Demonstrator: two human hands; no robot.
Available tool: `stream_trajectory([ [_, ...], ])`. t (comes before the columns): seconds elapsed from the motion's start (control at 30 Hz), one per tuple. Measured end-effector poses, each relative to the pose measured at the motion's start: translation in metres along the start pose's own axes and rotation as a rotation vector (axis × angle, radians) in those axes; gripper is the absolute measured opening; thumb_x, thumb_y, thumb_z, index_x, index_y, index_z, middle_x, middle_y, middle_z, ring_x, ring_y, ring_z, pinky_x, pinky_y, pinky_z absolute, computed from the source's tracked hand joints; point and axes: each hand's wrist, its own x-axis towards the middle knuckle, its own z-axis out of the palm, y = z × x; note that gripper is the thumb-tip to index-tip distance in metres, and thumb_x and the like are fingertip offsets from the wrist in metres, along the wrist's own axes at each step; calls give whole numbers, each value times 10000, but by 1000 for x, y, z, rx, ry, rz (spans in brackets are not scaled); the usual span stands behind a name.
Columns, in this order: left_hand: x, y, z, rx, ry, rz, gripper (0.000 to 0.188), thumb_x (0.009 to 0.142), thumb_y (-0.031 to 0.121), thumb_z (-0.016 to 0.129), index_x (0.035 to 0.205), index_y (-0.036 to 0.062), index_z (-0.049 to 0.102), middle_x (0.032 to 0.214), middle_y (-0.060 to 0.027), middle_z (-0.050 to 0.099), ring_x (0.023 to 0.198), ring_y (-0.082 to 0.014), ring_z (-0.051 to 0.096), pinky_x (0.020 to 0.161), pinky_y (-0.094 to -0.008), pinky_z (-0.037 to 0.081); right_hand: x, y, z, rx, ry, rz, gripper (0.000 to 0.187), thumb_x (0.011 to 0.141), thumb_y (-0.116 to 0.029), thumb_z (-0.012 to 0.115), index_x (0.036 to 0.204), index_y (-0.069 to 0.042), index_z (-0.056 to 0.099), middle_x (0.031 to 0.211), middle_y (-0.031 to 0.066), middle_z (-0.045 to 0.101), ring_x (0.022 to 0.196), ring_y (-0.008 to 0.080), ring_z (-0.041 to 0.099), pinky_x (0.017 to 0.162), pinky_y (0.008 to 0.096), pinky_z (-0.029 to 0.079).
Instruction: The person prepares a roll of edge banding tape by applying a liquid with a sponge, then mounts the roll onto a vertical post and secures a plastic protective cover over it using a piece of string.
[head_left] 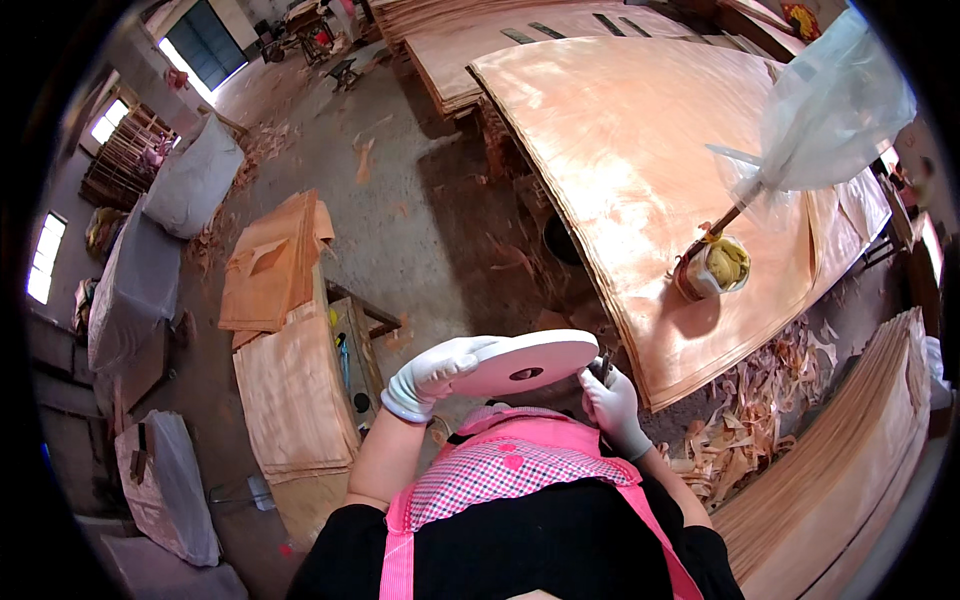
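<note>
In front of my pink apron I hold a wide, flat, pinkish-white disc, with a small dark hole in its middle; it looks like a roll of tape. My left hand, in a white glove, is closed on the disc's left edge. At its right edge is my right hand, also gloved, with the fingers curled around a small dark object. What that object is I cannot make out. Whether the right fingers also touch the disc is unclear.
A big stack of wood veneer sheets spreads ahead and right, bearing a tub with a stick and plastic bag. Smaller veneer piles lie left. Veneer scraps litter the right floor beside another stack.
</note>
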Motion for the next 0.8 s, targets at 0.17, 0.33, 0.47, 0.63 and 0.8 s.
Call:
stream_trajectory([
  [0.17,7,17,19,110,48,-135,888,770,490,741,1377,-84,441,1383,-169,503,1269,-245,474,1099,-358,307,6,17,-7,114,108,3,307,982,-159,537,1274,-62,542,808,7,618,497,49,463,416,198,344],
  [0.33,8,9,16,182,71,-189,891,761,427,773,1413,-53,402,1280,-87,519,1135,-164,496,973,-277,376,-8,0,1,264,111,-1,418,1044,-312,406,1368,-51,448,885,72,636,528,63,483,417,202,364],
  [0.47,8,14,22,206,118,-247,828,782,335,768,1428,-21,393,1133,-19,513,953,-86,466,801,-190,384,-12,-7,5,167,23,-42,458,1058,-354,353,1385,-40,421,851,87,644,469,64,454,406,202,355],
  [0.63,8,21,29,231,145,-312,800,781,289,758,1434,-1,398,1102,-28,528,942,-79,468,799,-189,386,-17,-14,6,88,-16,-120,406,1064,-287,351,1364,-29,442,800,64,641,433,49,395,399,197,309],
  [0.8,7,11,23,392,157,-259,797,741,270,780,1407,-4,439,1236,-91,557,1131,-168,512,992,-287,382,-30,-37,15,-95,-31,-197,402,1018,-126,452,1400,-1,436,780,35,622,591,55,509,562,195,414],
])
